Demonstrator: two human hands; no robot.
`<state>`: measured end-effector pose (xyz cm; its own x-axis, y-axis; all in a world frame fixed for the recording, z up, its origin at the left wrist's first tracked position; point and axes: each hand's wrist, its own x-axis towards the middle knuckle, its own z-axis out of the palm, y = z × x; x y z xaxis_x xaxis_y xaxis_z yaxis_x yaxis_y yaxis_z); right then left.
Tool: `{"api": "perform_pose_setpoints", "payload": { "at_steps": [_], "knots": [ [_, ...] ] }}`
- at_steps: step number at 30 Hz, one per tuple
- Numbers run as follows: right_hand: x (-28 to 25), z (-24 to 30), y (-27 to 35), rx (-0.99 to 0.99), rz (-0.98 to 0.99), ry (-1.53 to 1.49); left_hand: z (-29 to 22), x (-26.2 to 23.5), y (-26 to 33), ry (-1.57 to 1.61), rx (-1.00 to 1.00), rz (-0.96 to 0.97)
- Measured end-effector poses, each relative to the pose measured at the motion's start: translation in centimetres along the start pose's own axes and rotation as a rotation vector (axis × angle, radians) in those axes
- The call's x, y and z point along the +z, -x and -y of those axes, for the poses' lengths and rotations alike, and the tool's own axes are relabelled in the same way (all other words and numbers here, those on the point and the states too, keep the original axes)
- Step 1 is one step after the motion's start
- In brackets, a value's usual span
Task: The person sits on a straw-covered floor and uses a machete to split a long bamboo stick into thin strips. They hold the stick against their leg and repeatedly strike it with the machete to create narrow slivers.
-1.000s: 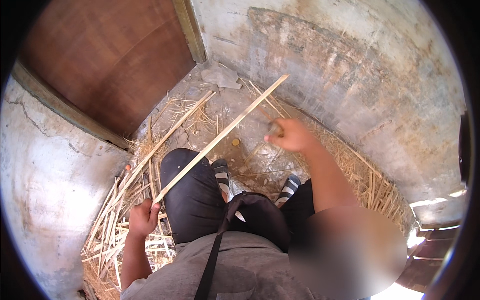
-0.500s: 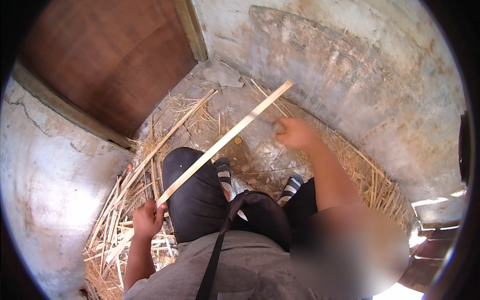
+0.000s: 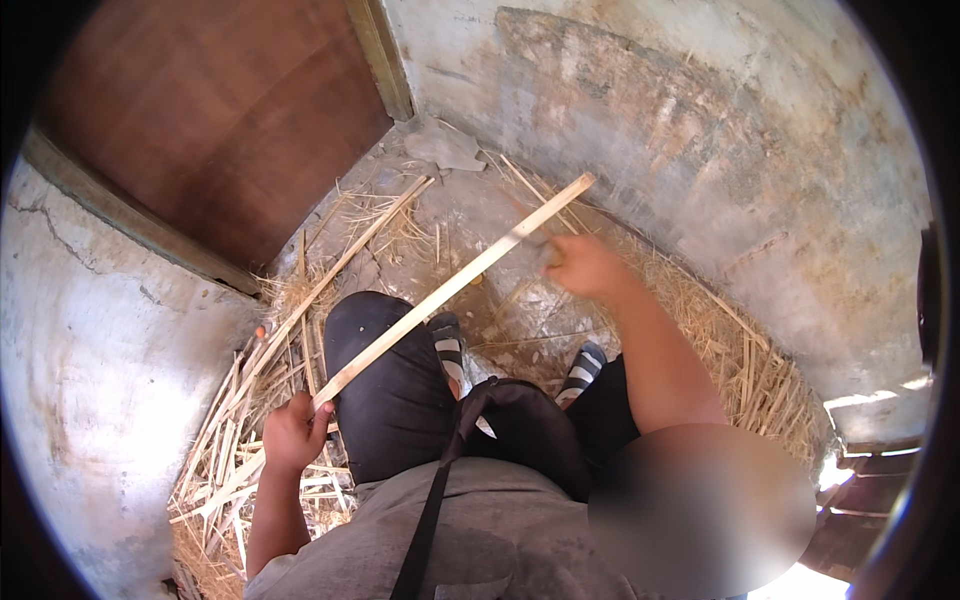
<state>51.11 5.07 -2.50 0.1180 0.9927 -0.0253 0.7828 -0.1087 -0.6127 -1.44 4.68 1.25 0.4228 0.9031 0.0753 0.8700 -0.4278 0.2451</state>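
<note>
A long, pale bamboo strip (image 3: 450, 287) slants across my right-of-body space from my left knee up toward the far wall. Its near end is gripped in my left hand (image 3: 292, 433), closed with the thumb along the strip beside my left knee. Close to the strip's far part, my right hand (image 3: 590, 268) is curled in a fist. A thin, motion-smeared tool shows between this fist and the strip; its kind is too blurred to make out. Between the two hands, the strip passes above my dark-trousered left thigh (image 3: 385, 400).
Split strips (image 3: 225, 470) lie heaped at my left, and more shavings and strips (image 3: 765, 385) line the wall at my right. A brown door panel (image 3: 220, 130) stands at the far left. A stained plaster wall (image 3: 680, 130) rises ahead and right. A dark strap (image 3: 425, 530) hangs down my front.
The strip's far end has swung slightly right and nearer to me. My left hand keeps its hold at the near end; my right fist stays in almost the same spot.
</note>
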Motion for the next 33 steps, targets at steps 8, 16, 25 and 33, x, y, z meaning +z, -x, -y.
{"api": "perform_pose_setpoints", "payload": {
  "at_steps": [8, 16, 25, 33],
  "knots": [
    [-1.2, -1.1, -0.9, 0.19, 0.143, -0.203, 0.3, 1.2, 0.0, 0.037, -0.017, -0.003],
    [-0.6, 2.7, 0.0, -0.005, 0.205, 0.156, -0.2, 0.2, -0.5, -0.02, -0.001, -0.016],
    [-2.8, -0.4, -0.3, 0.193, 0.063, -0.082, -0.1, 1.6, 0.2, 0.045, 0.043, -0.101],
    [-0.9, 2.8, -0.4, 0.019, 0.156, 0.113, 0.0, 0.8, -0.3, 0.135, -0.015, 0.005]
  ]
}}
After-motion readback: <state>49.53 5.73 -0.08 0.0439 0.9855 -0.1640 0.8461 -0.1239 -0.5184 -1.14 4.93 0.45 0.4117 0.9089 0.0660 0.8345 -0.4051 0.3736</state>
